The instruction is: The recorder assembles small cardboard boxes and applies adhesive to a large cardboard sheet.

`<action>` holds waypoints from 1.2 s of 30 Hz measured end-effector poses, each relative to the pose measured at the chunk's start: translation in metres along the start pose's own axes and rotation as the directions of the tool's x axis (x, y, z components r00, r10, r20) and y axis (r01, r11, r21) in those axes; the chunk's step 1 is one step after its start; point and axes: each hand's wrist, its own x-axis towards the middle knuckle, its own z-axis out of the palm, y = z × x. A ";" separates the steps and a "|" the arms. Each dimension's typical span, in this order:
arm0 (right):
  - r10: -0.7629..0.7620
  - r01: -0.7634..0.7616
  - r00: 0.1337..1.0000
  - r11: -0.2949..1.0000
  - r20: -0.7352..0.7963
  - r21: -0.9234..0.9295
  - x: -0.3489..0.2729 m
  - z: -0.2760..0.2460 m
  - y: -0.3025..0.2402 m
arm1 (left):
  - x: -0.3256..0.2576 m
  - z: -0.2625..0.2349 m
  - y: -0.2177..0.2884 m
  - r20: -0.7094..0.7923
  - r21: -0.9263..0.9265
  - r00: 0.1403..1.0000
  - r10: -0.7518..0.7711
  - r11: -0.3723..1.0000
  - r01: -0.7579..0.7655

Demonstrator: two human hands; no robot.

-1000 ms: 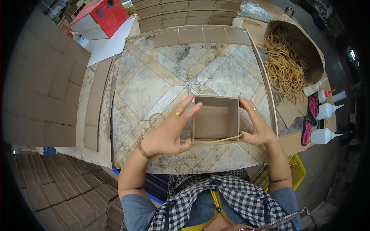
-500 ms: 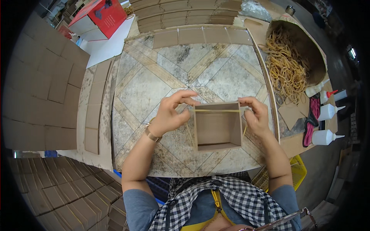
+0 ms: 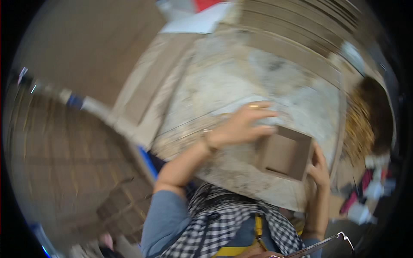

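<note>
An open-topped brown cardboard box (image 3: 287, 152) sits tilted over the near right part of the patterned board (image 3: 206, 96). My right hand (image 3: 319, 167) grips its right wall, with some fingers behind the wall. Beside the upper left corner, my left hand (image 3: 241, 127) has its fingers stretched out and apart. Its thumb is close to the box edge; blur hides whether they touch. No rubber band can be made out on the box in this smeared picture.
Stacked flat cardboard (image 3: 297, 19) lies beyond the board. A sack of rubber bands (image 3: 360, 127) and white bottles (image 3: 360, 213) stand at the right. At the left are a tall cardboard pile (image 3: 94, 47) and many banded boxes (image 3: 56, 163) below.
My view has swung left, so the scene appears shifted right and tilted. The yellow rubber band stretched between both hands across the box no longer shows. My left hand's fingers have spread out.
</note>
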 end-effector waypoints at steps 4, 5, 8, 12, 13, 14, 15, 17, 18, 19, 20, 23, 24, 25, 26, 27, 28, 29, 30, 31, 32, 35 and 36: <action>-0.175 0.158 0.983 0.962 -0.060 -0.222 -0.004 0.054 -0.033 | -0.035 0.026 0.087 -0.066 0.282 0.970 0.234 0.937 -0.207; -0.174 0.167 0.985 0.953 -0.004 -0.251 -0.002 0.066 -0.029 | -0.052 0.042 0.098 -0.039 0.266 0.999 0.018 0.964 -0.007; -0.239 0.292 0.953 0.890 0.187 -0.350 0.004 0.102 -0.032 | -0.103 0.051 0.100 -0.042 0.450 0.979 -0.198 0.871 0.195; -0.192 0.229 0.860 0.973 0.472 -0.022 -0.009 0.168 -0.061 | -0.195 0.020 0.150 -0.408 0.503 0.858 -0.310 0.708 0.495; -0.221 0.305 0.803 0.950 0.553 -0.064 -0.006 0.176 -0.067 | -0.227 0.015 0.165 -0.521 0.473 0.805 -0.283 0.689 0.549; -0.244 0.375 0.753 0.922 0.612 -0.094 -0.001 0.182 -0.072 | -0.252 0.013 0.180 -0.625 0.460 0.722 -0.297 0.607 0.648; -0.262 0.450 0.694 0.885 0.671 -0.120 0.002 0.188 -0.076 | -0.278 0.014 0.197 -0.725 0.426 0.623 -0.293 0.520 0.740; -0.189 0.504 0.631 0.837 0.752 -0.212 0.008 0.197 -0.079 | -0.326 0.019 0.235 -0.879 0.277 0.365 -0.306 0.293 0.915; -0.150 0.535 0.611 0.802 0.777 -0.266 0.010 0.201 -0.079 | -0.349 0.026 0.251 -0.916 0.220 0.262 -0.304 0.165 0.961; -0.155 0.586 0.580 0.762 0.800 -0.278 0.013 0.207 -0.078 | -0.368 0.038 0.268 -0.944 0.150 0.153 -0.292 0.035 0.988; -0.153 0.633 0.554 0.716 0.819 -0.294 0.014 0.212 -0.075 | -0.381 0.047 0.286 -0.930 0.040 0.015 -0.367 -0.061 0.997; -0.181 0.697 0.540 0.643 0.822 -0.316 0.010 0.224 -0.067 | -0.404 0.085 0.295 -0.821 -0.132 -0.258 -0.510 -0.271 0.954; -0.183 0.708 0.537 0.629 0.824 -0.321 0.011 0.225 -0.064 | -0.415 0.098 0.288 -0.779 -0.158 -0.318 -0.540 -0.321 0.934; -0.189 0.717 0.534 0.617 0.824 -0.324 0.013 0.225 -0.063 | -0.424 0.111 0.273 -0.761 -0.187 -0.352 -0.545 -0.336 0.923; -0.195 0.724 0.520 0.618 0.832 -0.308 0.013 0.226 -0.062 | -0.432 0.128 0.248 -0.743 -0.217 -0.387 -0.546 -0.350 0.911; -0.198 0.720 0.521 0.624 0.830 -0.304 0.014 0.226 -0.062 | -0.442 0.138 0.222 -0.725 -0.228 -0.405 -0.557 -0.361 0.904; -0.201 0.716 0.524 0.631 0.828 -0.300 0.014 0.224 -0.061 | -0.454 0.147 0.198 -0.731 -0.239 -0.417 -0.541 -0.369 0.898; -0.191 0.690 0.536 0.660 0.822 -0.296 0.014 0.221 -0.060 | -0.468 0.155 0.174 -0.737 -0.250 -0.429 -0.523 -0.379 0.891; -0.182 0.662 0.551 0.690 0.815 -0.294 0.012 0.217 -0.058 | -0.483 0.162 0.155 -0.743 -0.257 -0.437 -0.506 -0.387 0.886; -0.172 0.633 0.566 0.717 0.806 -0.291 0.012 0.214 -0.056 | -0.500 0.167 0.140 -0.744 -0.248 -0.423 -0.517 -0.374 0.893; -0.177 0.636 0.570 0.714 0.803 -0.294 0.011 0.210 -0.053 | -0.516 0.175 0.125 -0.741 -0.241 -0.412 -0.531 -0.362 0.901; -0.166 0.612 0.581 0.734 0.797 -0.293 0.009 0.204 -0.049 | -0.534 0.189 0.103 -0.778 -0.251 -0.379 -0.502 -0.304 0.919; -0.141 0.582 0.596 0.754 0.790 -0.304 0.007 0.203 -0.049 | -0.535 0.190 0.096 -0.795 -0.257 -0.364 -0.486 -0.274 0.927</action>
